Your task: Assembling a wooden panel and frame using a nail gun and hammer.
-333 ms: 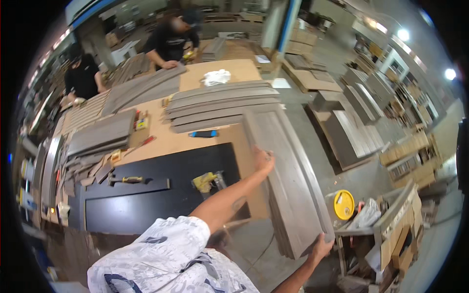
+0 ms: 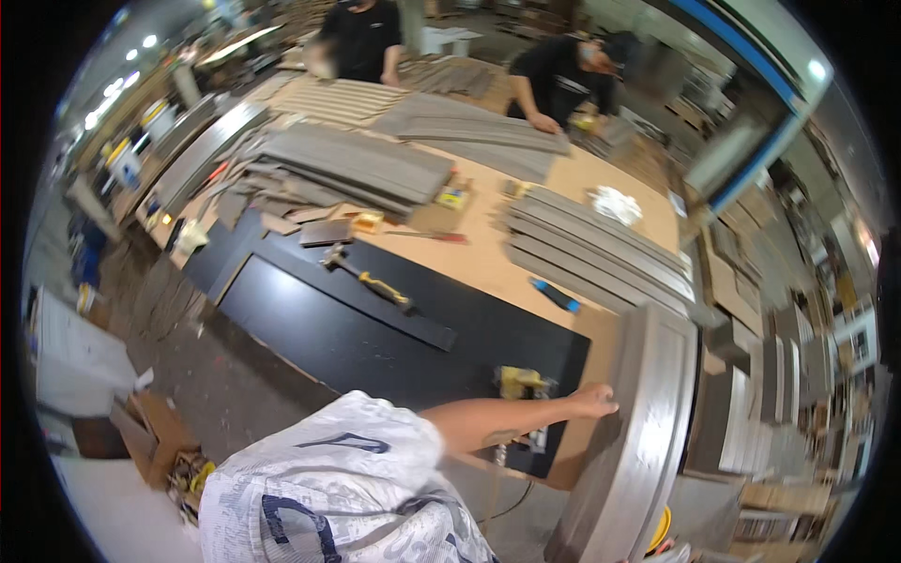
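Note:
A long grey cabinet panel (image 2: 648, 413) with a raised border lies at the table's right end, its near end running to the lower edge of the picture. My left hand (image 2: 593, 402) has its fingers curled at the panel's left edge. My right hand is out of the picture. Beneath my left forearm is a yellow nail gun (image 2: 526, 383), partly hidden. It rests on a large black panel (image 2: 450, 377), where a hammer (image 2: 383, 289) with a yellow-and-black handle also lies. A blue-and-black utility knife (image 2: 556, 296) is farther back on the brown tabletop (image 2: 488, 267).
Stacked grey boards (image 2: 591, 249) and a white cloth (image 2: 616, 205) occupy the table's far right. More boards (image 2: 347, 164) are piled at left, near a red-handled tool (image 2: 450, 237). Two people in black (image 2: 366, 42) stand across the table. A yellow bucket lid (image 2: 662, 527) shows beyond the panel.
The view has swung left, so the table appears farther right. My right hand, earlier at the panel's near end, has left the picture. My left hand stays at the panel's left edge.

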